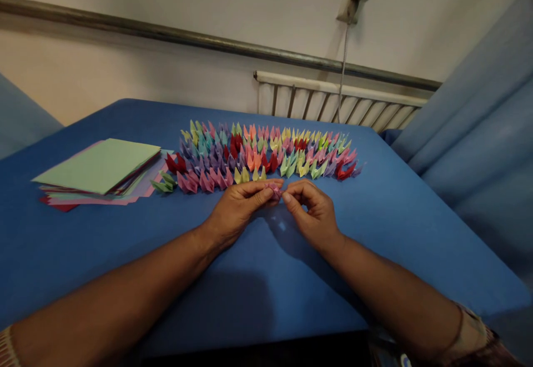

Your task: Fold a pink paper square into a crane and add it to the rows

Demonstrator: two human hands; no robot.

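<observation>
Between my two hands is a small folded piece of pink paper (273, 190), held above the blue table. My left hand (239, 206) pinches it between thumb and fingers. On its other side my right hand (311, 209) is closed, thumb against forefinger, at the paper's right edge. Just beyond my fingers stand rows of small origami paper cranes (254, 159) in pink, red, yellow, green, purple and blue. A green origami crane (164, 182) sits at the near left end of the rows.
A stack of coloured paper sheets (100, 167), pale green on top, lies on the left of the blue table (200, 306). Behind the table are a wall pipe (187, 35), a radiator (308, 100) and a socket with a cord (353, 3). A blue curtain (478, 111) hangs at right.
</observation>
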